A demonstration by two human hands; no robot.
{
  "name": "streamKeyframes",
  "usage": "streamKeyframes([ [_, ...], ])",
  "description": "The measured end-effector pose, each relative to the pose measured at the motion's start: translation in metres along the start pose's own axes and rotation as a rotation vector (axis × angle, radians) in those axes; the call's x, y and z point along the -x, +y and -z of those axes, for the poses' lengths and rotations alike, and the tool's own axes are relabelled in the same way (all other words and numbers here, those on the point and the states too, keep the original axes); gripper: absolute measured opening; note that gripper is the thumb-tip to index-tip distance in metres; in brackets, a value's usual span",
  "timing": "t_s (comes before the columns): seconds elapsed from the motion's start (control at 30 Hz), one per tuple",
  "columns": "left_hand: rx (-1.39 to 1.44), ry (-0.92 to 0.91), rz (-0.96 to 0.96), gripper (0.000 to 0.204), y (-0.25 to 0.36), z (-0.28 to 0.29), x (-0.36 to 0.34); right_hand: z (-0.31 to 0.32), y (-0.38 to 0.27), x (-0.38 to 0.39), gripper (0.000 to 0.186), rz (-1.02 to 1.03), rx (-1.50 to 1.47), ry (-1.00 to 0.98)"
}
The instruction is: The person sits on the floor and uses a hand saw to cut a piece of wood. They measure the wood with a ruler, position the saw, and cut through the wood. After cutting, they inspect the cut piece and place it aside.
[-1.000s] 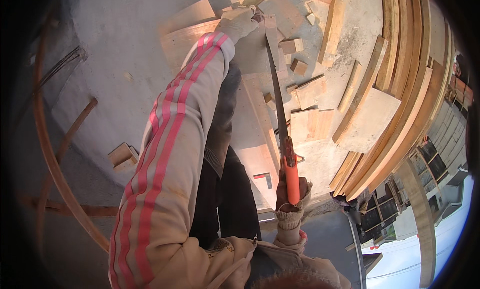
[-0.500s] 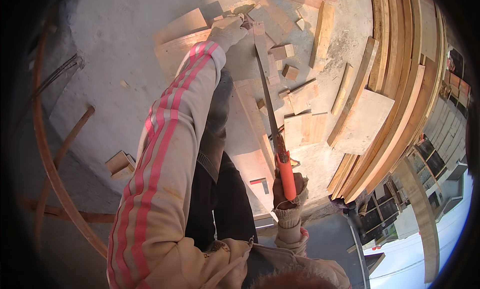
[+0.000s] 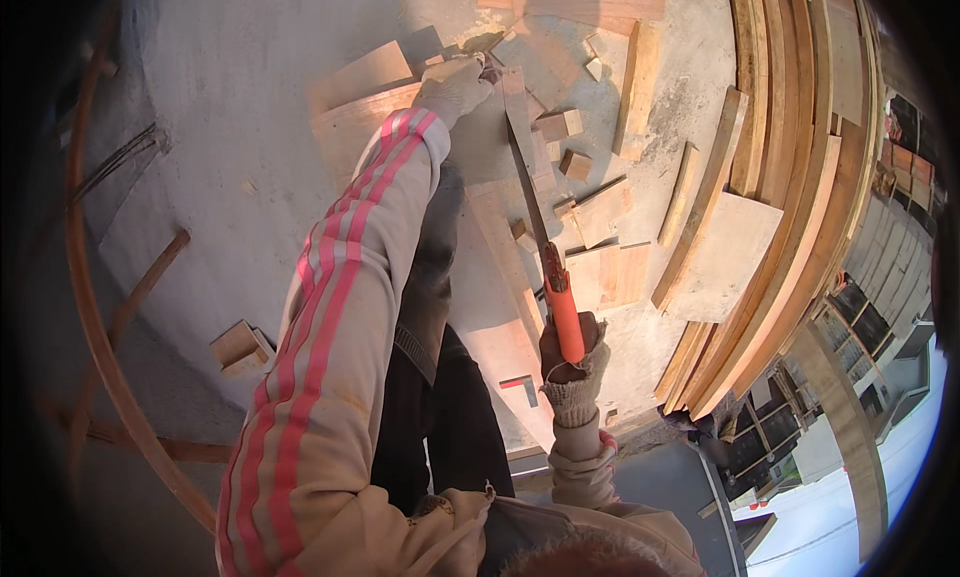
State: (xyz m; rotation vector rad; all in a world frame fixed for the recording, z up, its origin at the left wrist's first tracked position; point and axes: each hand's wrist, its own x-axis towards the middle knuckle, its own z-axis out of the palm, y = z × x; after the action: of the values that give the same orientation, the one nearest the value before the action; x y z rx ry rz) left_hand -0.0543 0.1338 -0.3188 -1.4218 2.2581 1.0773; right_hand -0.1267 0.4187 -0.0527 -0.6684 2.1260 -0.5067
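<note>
The right hand (image 3: 553,355) is wrapped around the orange handle of a handsaw (image 3: 530,192), whose dark blade runs forward from it, angling slightly left, its far part against a narrow wooden strip (image 3: 515,95). The left hand (image 3: 456,83), in a pale glove, reaches well forward, fingers bunched just beside that strip's far end; I cannot tell whether they grip it. Left of the left hand lie flat boards (image 3: 365,79). An L-shaped red-and-grey piece (image 3: 522,387) lies just left of the right hand. To the right hand's right, a plywood panel (image 3: 725,259) rests near long stacked timbers (image 3: 800,177); ahead of it sits a small wood block (image 3: 575,164).
</note>
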Motion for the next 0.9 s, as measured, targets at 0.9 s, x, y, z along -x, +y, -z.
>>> streamKeyframes([
  [0.9,-0.148,0.023,-0.005,0.059,-0.007,-0.034,-0.025,0.054,0.070,0.160,0.042,-0.110,-0.224,-0.101],
])
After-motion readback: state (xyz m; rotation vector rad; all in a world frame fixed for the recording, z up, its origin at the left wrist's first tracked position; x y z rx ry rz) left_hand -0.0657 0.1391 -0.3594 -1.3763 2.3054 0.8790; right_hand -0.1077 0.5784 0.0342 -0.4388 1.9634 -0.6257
